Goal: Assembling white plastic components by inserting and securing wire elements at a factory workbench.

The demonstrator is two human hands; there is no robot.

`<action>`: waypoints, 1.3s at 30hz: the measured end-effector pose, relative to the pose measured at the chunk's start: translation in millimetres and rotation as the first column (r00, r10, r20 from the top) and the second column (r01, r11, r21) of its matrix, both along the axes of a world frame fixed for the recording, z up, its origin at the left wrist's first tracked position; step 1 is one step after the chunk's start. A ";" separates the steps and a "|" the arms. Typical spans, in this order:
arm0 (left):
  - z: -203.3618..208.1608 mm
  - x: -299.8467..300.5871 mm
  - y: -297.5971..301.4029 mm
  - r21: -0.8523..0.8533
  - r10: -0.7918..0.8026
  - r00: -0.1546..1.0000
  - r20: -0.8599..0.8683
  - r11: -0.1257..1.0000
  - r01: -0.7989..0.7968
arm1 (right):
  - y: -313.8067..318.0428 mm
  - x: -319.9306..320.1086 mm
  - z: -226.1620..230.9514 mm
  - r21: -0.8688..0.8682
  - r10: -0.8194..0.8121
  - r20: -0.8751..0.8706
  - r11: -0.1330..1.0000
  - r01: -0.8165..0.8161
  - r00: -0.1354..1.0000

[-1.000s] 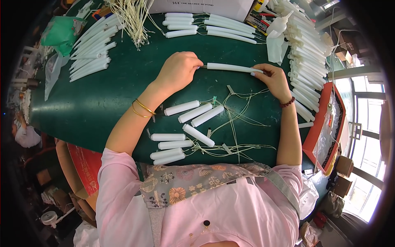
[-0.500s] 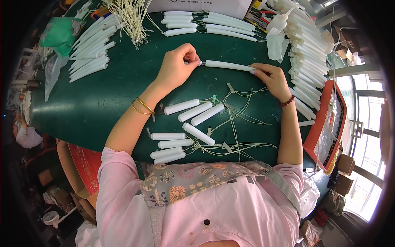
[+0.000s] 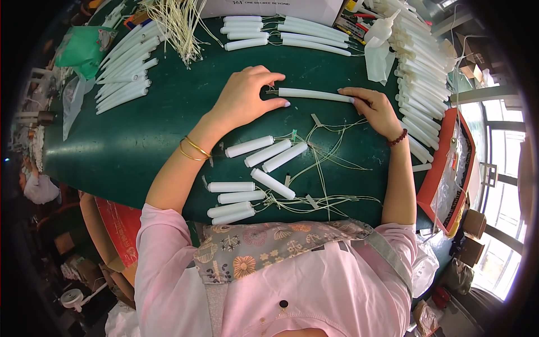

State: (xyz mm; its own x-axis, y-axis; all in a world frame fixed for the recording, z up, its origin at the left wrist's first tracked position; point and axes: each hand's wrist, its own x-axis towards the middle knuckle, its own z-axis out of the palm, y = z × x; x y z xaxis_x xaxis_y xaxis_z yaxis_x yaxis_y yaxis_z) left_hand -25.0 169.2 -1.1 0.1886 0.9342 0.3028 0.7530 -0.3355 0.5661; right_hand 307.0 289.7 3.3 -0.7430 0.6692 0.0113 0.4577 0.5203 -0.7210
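A long white tube (image 3: 314,95) lies across the space between my hands, with short thin wires sticking out of its left end. My right hand (image 3: 373,108) pinches the tube's right end between thumb and fingers. My left hand (image 3: 245,96) is open around the wire end, thumb and index finger spread apart and not gripping the tube. Below the tube, several shorter white cylinders (image 3: 241,147) with pale thin wires (image 3: 323,163) lie on the green table (image 3: 140,135), close to my apron (image 3: 264,247).
Finished-looking rows of white tubes (image 3: 314,45) lie at the far side. More white tubes are stacked at left (image 3: 126,73) and right (image 3: 418,84). A bundle of pale wires (image 3: 179,28), a white squeeze bottle (image 3: 380,31) and a red box (image 3: 446,168) border the table.
My left thumb and index finger have parted, letting go of the wires at the tube's left end. My right hand still holds the other end, and the tube has barely shifted.
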 end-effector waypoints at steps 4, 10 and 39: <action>-8.2 3.7 0.0 -0.026 0.043 0.997 -0.065 0.999 -0.045 | 4.6 5.4 -8.0 -0.100 -0.079 -0.033 0.992 0.075 0.996; -3.1 -3.9 -5.2 -0.151 0.072 0.995 0.068 0.987 -0.061 | 9.0 11.0 -15.4 -0.058 -0.145 -0.176 0.989 0.137 0.974; -16.0 -6.8 3.0 0.438 0.101 0.955 -0.278 0.898 0.033 | 1.3 2.2 -10.7 0.243 -0.189 -0.048 0.950 0.195 0.981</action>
State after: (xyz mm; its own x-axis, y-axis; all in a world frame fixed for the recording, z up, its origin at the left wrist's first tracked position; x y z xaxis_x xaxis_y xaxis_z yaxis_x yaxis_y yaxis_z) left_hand -31.8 172.2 -17.0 0.2994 0.7286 0.6160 0.8747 -0.4675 0.1278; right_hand 309.3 291.0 -7.3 -0.5984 0.7735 0.2089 0.5507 0.5864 -0.5940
